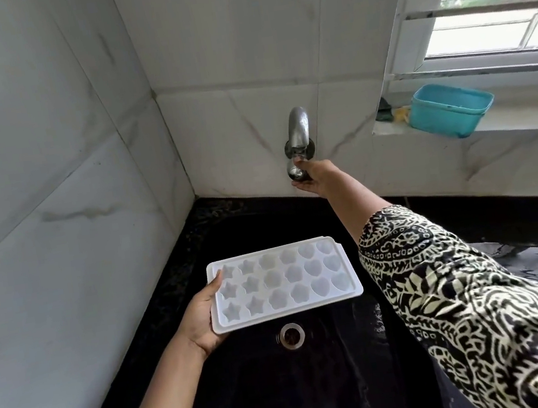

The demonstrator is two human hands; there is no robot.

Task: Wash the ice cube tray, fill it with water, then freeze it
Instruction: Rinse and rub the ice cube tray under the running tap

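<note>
Ice cube tray, white, star, flower and heart cells, held level above black sink, over drain. Left hand grips its short left edge, thumb on top. Right hand reaches to wall tap, fingers curled round its knob. Teal tub on windowsill.

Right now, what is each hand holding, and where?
Left hand grips the ice cube tray by its short end; right hand grips the tap at its knob.
</note>
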